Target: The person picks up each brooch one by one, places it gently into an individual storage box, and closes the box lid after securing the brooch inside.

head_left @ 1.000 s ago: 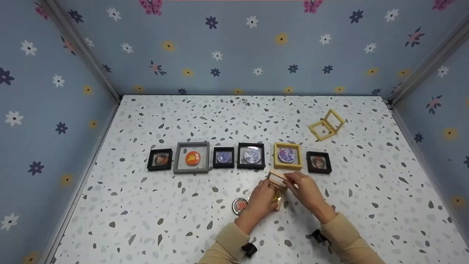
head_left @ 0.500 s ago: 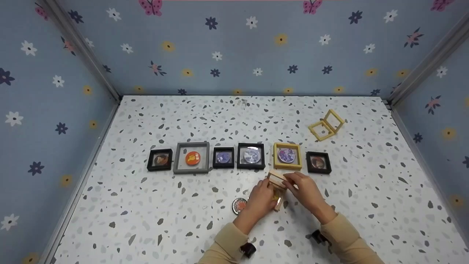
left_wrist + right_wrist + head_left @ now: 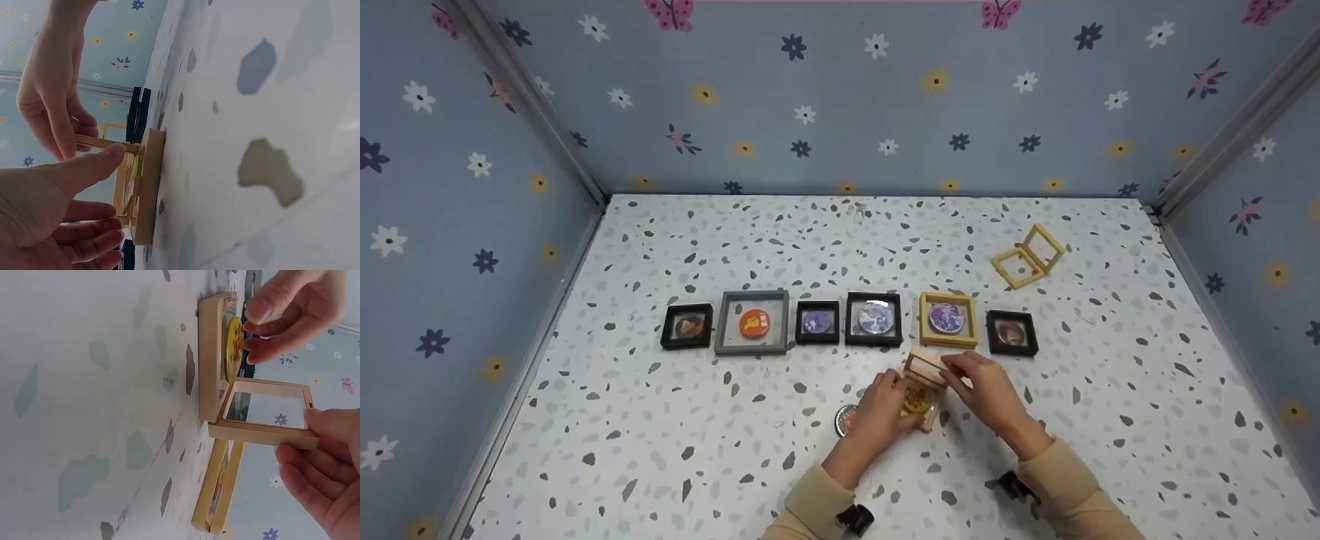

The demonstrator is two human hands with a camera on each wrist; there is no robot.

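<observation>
A light wooden-coloured hinged display frame (image 3: 211, 360) lies on the table with its lid (image 3: 264, 432) raised. My right hand (image 3: 990, 394) pinches the lid's upper edge between thumb and fingers. A round yellow pin badge (image 3: 233, 346) rests in the frame's base, slightly tilted. Beside it is my left hand (image 3: 877, 412), its fingers extended and its fingertips close to the badge with nothing held. In the left wrist view, the left thumb (image 3: 98, 166) stretches across near the lid. Another round badge (image 3: 844, 420), red with a dark rim, is partly hidden behind the left hand.
Beyond the hands stands a row of closed frames with badges: a grey frame (image 3: 751, 349), a yellow frame (image 3: 949, 341) and several black ones, such as the rightmost black frame (image 3: 1012, 349). An open yellow frame (image 3: 1039, 266) sits farther back right. Patterned walls border the speckled table (image 3: 720, 465).
My left hand has shifted a little left, away from the frame, uncovering the yellow badge and covering more of the red one. The right hand stays on the lid.
</observation>
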